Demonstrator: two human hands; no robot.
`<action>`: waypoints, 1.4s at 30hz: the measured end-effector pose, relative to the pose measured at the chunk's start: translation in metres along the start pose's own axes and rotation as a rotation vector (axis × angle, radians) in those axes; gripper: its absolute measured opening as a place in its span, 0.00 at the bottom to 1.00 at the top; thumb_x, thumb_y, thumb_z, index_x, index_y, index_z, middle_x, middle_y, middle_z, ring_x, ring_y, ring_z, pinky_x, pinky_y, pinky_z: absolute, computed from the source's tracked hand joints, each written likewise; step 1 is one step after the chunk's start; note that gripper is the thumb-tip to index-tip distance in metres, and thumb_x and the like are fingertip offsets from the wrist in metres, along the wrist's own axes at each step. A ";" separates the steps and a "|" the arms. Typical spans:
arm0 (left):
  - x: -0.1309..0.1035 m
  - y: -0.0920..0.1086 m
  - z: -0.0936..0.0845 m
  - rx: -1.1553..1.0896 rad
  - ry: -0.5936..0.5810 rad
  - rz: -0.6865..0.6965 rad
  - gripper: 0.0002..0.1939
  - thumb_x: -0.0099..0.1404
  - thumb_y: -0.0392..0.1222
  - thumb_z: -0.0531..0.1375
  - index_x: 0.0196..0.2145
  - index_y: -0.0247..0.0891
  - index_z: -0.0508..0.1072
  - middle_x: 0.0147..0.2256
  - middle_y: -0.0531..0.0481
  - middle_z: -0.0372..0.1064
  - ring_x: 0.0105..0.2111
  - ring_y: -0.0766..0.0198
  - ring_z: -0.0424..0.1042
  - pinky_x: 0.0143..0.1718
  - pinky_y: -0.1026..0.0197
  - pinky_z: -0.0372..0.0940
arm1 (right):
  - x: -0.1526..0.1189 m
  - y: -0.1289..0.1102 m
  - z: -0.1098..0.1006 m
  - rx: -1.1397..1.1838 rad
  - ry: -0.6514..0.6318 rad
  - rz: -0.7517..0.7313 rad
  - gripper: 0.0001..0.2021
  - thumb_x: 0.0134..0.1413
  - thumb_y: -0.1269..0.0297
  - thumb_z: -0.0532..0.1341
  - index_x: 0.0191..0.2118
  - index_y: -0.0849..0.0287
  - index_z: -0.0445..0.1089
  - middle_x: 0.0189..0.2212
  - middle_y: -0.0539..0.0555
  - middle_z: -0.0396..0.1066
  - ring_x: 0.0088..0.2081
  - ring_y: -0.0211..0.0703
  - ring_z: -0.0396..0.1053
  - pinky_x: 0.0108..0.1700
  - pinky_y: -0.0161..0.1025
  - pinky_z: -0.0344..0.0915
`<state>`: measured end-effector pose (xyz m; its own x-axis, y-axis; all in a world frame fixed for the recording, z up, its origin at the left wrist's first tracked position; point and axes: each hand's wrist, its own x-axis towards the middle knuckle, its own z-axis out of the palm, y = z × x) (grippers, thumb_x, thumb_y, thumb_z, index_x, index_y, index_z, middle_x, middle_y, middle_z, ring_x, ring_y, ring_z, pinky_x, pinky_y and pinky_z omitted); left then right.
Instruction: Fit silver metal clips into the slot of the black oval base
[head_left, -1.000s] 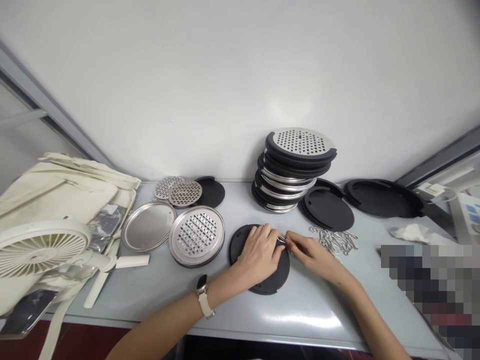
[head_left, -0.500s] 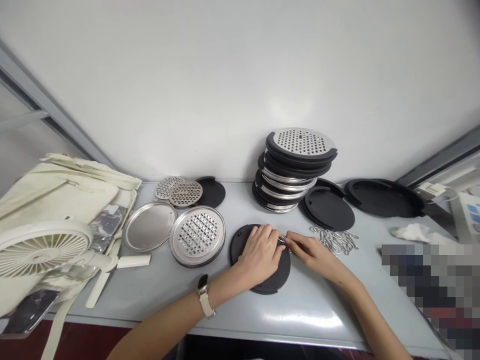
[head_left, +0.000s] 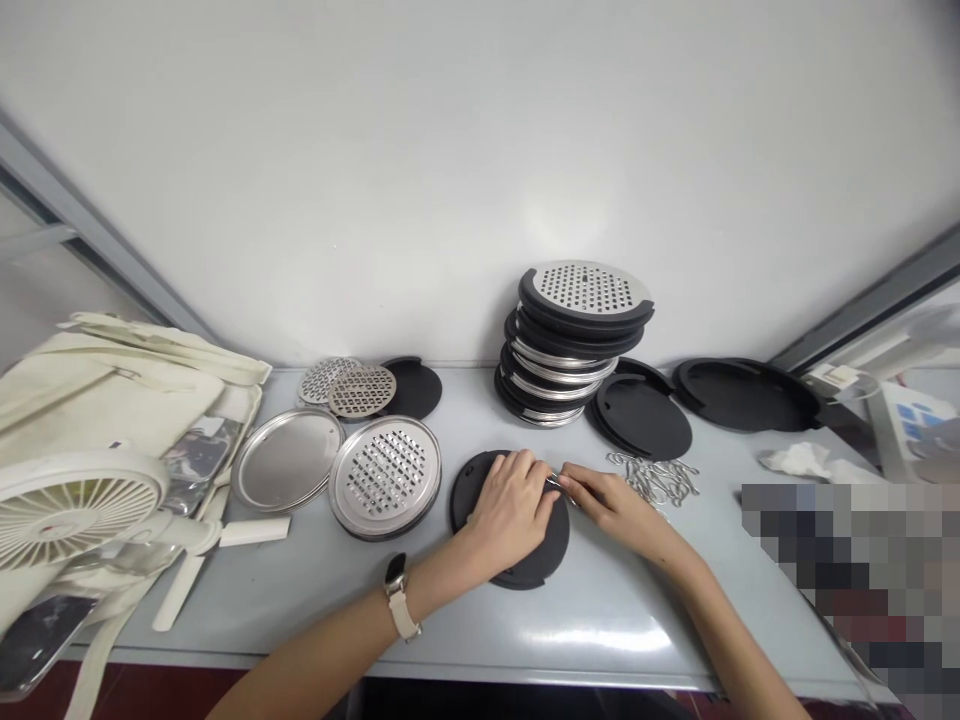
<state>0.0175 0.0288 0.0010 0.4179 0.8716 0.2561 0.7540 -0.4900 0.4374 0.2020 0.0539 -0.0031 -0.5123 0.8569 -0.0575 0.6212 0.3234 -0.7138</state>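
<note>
On the grey table lies a round black plastic disc with a raised, notched rim. My left hand, with a watch at the wrist, lies across it, fingers curled over its far edge. At that edge a small bent-wire metal clip is pinched between the fingertips of my right hand. The left fingertips meet the clip too; how it sits on the rim is hidden. A pile of similar wire clips lies just right of my right hand.
Behind stands a tall, leaning stack of black discs and metal grater plates. More black discs and black trays lie to the right. Leftward are a round grater, a metal plate, perforated discs, a white fan and a cream bag.
The whole view has shifted slightly, so things appear a little further left. Both hands keep nearly the same grip at the disc's edge, with the clip still between the fingers.
</note>
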 end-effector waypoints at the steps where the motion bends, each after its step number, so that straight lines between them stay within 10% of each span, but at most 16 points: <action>1: 0.000 0.000 0.000 0.004 -0.001 0.002 0.04 0.68 0.39 0.53 0.39 0.38 0.65 0.38 0.48 0.63 0.41 0.58 0.63 0.43 0.54 0.61 | 0.000 0.000 0.000 0.003 0.001 -0.002 0.17 0.66 0.55 0.44 0.28 0.56 0.57 0.22 0.46 0.57 0.26 0.39 0.60 0.31 0.34 0.56; 42: 0.000 -0.006 0.006 -0.255 0.007 -0.018 0.09 0.65 0.34 0.55 0.43 0.40 0.64 0.41 0.49 0.62 0.42 0.59 0.63 0.46 0.56 0.61 | -0.007 0.001 0.002 0.048 -0.042 -0.027 0.12 0.63 0.61 0.48 0.28 0.56 0.54 0.22 0.45 0.54 0.24 0.36 0.52 0.28 0.33 0.51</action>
<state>0.0158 0.0318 -0.0067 0.4018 0.8804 0.2519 0.6089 -0.4623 0.6446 0.2050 0.0478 -0.0048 -0.5532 0.8303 -0.0667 0.5787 0.3255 -0.7478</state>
